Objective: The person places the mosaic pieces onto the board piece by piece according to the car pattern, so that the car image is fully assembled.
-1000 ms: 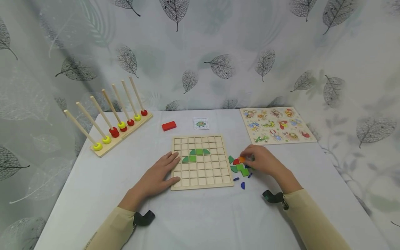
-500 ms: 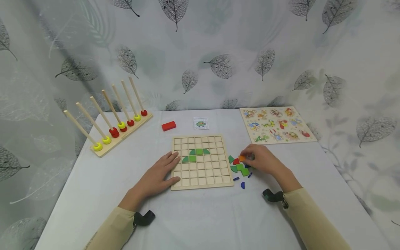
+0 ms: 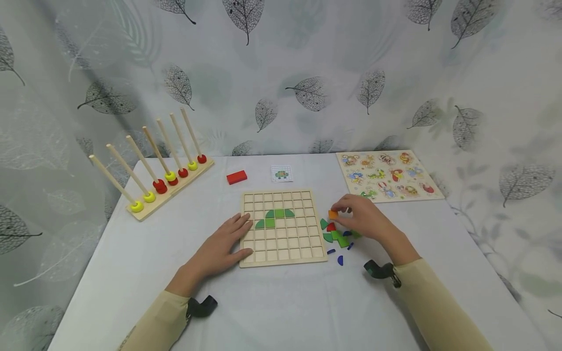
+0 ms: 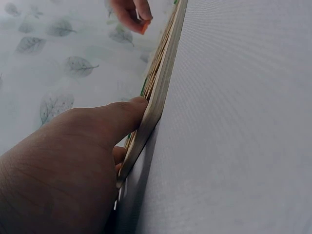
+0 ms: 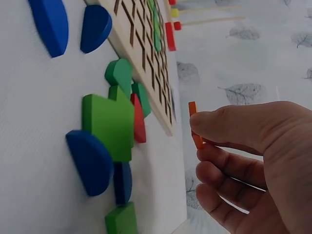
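Between thumb and fingers, my right hand [image 3: 362, 217] pinches a small orange square tile [image 3: 333, 214], raised above the table. The right wrist view shows that orange tile [image 5: 196, 124] edge-on at the fingertips. Below it lies a loose pile with a red quarter-round piece [image 3: 331, 227], green squares [image 5: 105, 122] and blue half-rounds [image 5: 90, 161]. My left hand [image 3: 223, 243] rests on the left edge of the wooden grid board [image 3: 285, 263], fingers spread. Green squares and quarter-rounds [image 3: 279, 213] sit in several of the board's cells.
A picture card [image 3: 281, 173] and a red block [image 3: 237, 177] lie behind the board. At the left back stands a peg stand [image 3: 175, 187] with red and yellow beads. An insect picture board [image 3: 388, 175] lies at the right back.
My right hand has lifted the orange tile off the pile and moved slightly back and left with it. The left hand stays where it was on the board.
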Available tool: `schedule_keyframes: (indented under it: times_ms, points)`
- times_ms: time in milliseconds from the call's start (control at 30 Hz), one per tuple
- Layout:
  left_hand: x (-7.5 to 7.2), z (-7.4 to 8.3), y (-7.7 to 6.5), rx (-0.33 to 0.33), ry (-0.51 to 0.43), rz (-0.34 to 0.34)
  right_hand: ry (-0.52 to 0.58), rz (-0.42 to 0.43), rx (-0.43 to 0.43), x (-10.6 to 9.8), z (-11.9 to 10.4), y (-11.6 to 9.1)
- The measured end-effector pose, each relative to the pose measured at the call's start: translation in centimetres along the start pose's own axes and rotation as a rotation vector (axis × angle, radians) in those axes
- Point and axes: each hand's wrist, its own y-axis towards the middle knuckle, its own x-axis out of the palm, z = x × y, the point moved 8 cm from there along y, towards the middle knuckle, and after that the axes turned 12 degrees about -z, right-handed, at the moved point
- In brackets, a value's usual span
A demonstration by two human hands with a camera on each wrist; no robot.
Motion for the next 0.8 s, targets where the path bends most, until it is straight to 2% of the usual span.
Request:
schedule_keyframes:
  times_ms: [200,800]
  points:
    - [-0.1,0.1,-0.1,-0.001,-0.008,0.004,0.010,0.007,-0.047,-0.5,-1.7,0.3]
    - [-0.4,0.3,-0.2,0.010,-0.022,0.006,0.021,-0.020,-0.041,-0.3,-4.6,2.0]
